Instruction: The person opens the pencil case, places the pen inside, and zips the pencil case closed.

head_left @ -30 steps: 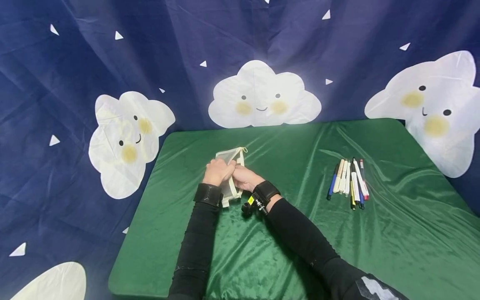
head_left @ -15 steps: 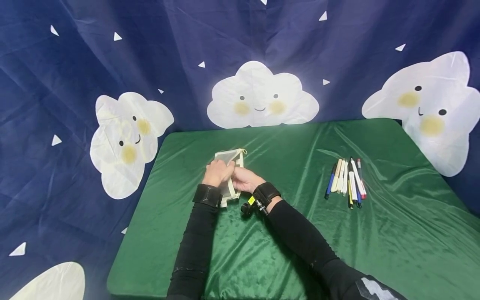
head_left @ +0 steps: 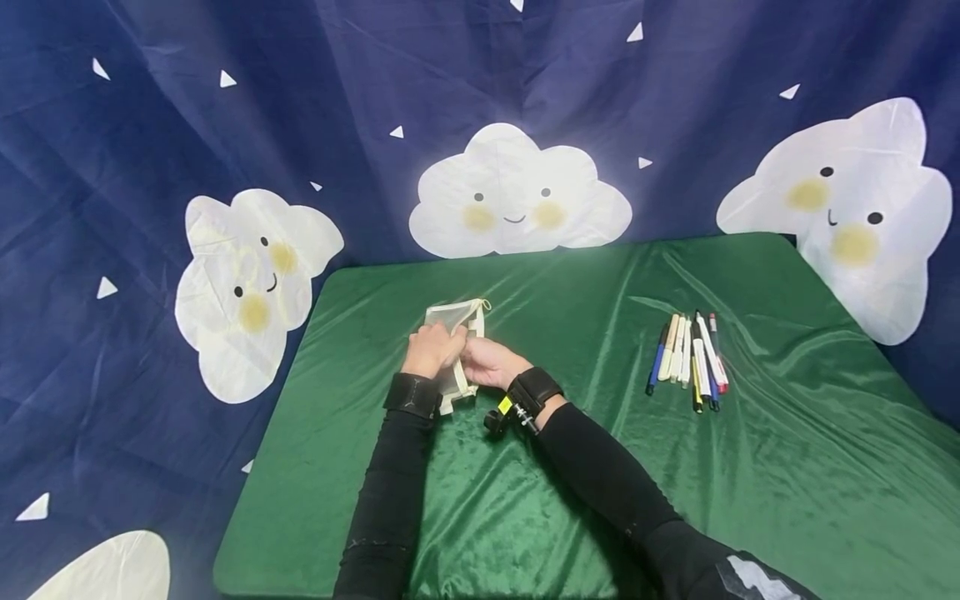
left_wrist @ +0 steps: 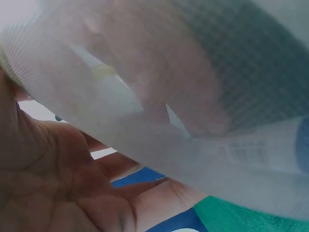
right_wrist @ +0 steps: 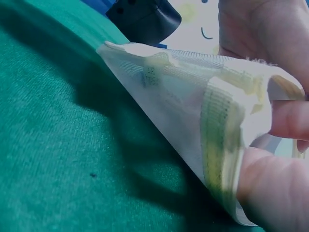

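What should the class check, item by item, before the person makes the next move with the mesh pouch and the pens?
1. Left hand grips the mesh pouch: ok.
2. Right hand pinches the pouch edge: ok.
3. Pouch mouth open wide enough for a pen: cannot tell.
4. Pens lie together on the green cloth, apart from both hands: ok.
5. A hand free to fetch a pen: not ok, both hold the pouch.

Both forearms are extended forward, converging. The left hand [head_left: 431, 349] and right hand [head_left: 486, 363] are held together, touching, fingers [right_wrist: 289, 118] curled in a pinch.
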`<state>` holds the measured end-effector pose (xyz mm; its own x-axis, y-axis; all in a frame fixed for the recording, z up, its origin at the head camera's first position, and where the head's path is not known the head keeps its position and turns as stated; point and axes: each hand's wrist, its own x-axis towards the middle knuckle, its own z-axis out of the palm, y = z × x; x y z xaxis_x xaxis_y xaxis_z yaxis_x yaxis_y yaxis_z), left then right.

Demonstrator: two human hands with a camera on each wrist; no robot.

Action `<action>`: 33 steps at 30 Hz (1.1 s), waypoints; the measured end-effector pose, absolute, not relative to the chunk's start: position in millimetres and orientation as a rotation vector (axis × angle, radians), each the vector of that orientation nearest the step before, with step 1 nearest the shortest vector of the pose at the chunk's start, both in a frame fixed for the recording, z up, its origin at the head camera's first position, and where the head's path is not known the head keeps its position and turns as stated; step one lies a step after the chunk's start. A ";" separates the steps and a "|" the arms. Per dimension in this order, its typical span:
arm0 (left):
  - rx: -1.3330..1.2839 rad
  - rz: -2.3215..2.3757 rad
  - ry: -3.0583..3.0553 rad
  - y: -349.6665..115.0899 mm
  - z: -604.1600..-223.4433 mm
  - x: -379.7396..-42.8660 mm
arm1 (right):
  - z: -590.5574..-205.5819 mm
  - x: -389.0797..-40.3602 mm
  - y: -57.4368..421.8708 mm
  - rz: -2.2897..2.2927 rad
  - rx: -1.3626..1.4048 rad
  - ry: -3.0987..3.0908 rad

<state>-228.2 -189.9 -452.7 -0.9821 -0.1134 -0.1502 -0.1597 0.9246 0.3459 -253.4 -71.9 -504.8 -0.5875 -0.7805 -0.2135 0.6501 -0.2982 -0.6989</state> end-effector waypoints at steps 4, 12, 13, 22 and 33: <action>-0.209 0.534 2.966 -188.6 -454.5 -228.2 | -502.8 -252.0 -68.0 -1.937 -0.198 1.040; -0.224 0.514 2.973 -190.5 -455.7 -227.7 | -485.7 -249.6 -56.5 -1.785 -0.190 1.481; -0.220 0.512 2.972 -190.5 -455.7 -228.1 | -482.5 -249.8 -54.3 -1.760 -0.209 1.537; -0.206 0.500 2.969 -187.7 -458.4 -232.0 | -456.5 -253.2 -26.1 -1.560 -0.327 1.931; -0.231 0.527 2.950 -187.1 -460.0 -231.3 | -419.6 -245.7 19.1 -1.338 -0.565 2.450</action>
